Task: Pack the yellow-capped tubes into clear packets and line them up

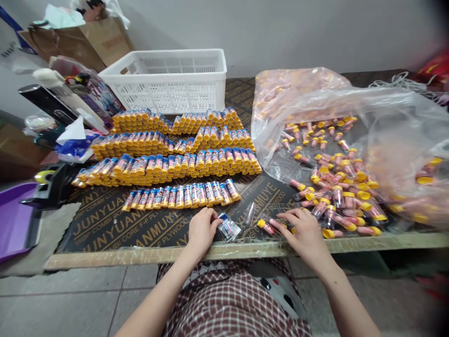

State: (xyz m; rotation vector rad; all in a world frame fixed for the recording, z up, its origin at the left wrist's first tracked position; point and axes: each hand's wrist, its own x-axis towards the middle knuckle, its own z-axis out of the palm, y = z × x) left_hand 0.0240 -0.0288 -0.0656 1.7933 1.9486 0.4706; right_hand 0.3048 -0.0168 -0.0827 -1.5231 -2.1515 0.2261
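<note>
At the table's front edge, my left hand (202, 230) has its thumb and fingers pinched at the edge of a small pile of printed plastic sleeves (229, 228). My right hand (304, 228) lies low over the table with its fingers apart. Its thumb and forefinger reach to a yellow-capped tube (265, 226) with pink contents; whether they touch it I cannot tell. A clear plastic sleeve (249, 213) lies between the hands. Behind my left hand stands a row of labelled tubes (182, 195) with blue tops and yellow bottoms.
Stacked rows of labelled tubes (164, 166) fill the left middle, before a white plastic basket (175, 89). Loose unlabelled tubes (345, 187) spill from a clear plastic bag (315, 100) on the right. A purple dustpan (17, 217) is at far left. The wooden table edge (140, 257) runs along the front.
</note>
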